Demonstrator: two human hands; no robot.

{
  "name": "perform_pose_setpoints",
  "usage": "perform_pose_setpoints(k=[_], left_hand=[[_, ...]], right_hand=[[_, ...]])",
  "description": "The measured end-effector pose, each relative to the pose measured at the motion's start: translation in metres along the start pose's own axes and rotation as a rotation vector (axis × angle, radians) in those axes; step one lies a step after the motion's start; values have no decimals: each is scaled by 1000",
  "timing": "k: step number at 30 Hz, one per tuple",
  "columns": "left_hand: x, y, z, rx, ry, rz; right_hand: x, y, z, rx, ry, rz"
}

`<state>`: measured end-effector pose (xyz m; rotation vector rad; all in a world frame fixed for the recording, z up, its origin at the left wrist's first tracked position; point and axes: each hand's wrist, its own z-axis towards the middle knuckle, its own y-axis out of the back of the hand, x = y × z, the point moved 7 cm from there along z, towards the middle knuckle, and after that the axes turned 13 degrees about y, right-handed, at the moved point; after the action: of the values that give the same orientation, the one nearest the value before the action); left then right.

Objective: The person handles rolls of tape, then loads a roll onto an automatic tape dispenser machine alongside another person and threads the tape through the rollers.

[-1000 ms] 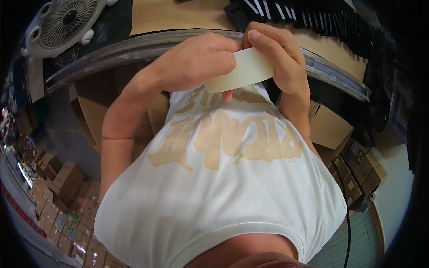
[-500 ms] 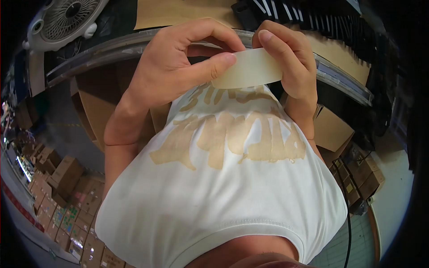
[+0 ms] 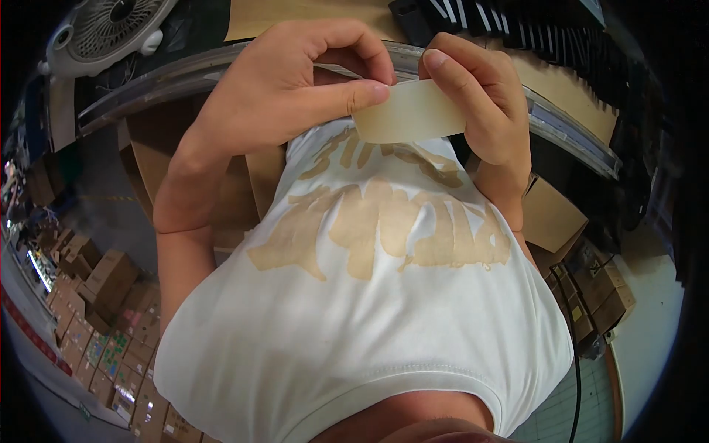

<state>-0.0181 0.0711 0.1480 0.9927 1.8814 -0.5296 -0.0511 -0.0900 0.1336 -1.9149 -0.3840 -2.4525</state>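
Observation:
A pale, cream-coloured roll of tape is held up in front of my chest, its wide outer side facing me. My right hand is wrapped round the roll's right end, fingers bent over the top. At the roll's upper left edge, my left hand has its thumb and index finger brought close together in a pinch. Whatever lies between those fingertips is too small to make out. The other fingers of my left hand are curled and partly hidden behind.
A white fan stands at the upper left. Black slotted parts lie at the upper right beyond the table edge. Open cardboard boxes are below the table, and stacked cartons stand at the lower left.
My left hand has drawn back leftward from the roll, its fingers now arched at the roll's edge. The roll and my right hand have shifted slightly right.

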Motion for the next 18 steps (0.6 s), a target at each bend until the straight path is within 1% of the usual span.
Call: perform_pose_setpoints(k=[2, 5, 8, 10, 14, 18], left_hand=[[-2, -1, 1, 26, -1, 26], [1, -1, 4, 77, 74, 70], [0, -3, 5, 134, 2, 159], [0, -5, 4, 147, -11, 223], [2, -9, 2, 160, -88, 315], [-4, -10, -5, 139, -190, 314]], right_hand=[[0, -1, 0, 9, 0, -20], [0, -3, 0, 26, 10, -43], [2, -5, 2, 75, 12, -66], [1, -7, 2, 122, 14, -109], [-1, -9, 0, 127, 1, -68], [-4, -10, -2, 106, -30, 36]])
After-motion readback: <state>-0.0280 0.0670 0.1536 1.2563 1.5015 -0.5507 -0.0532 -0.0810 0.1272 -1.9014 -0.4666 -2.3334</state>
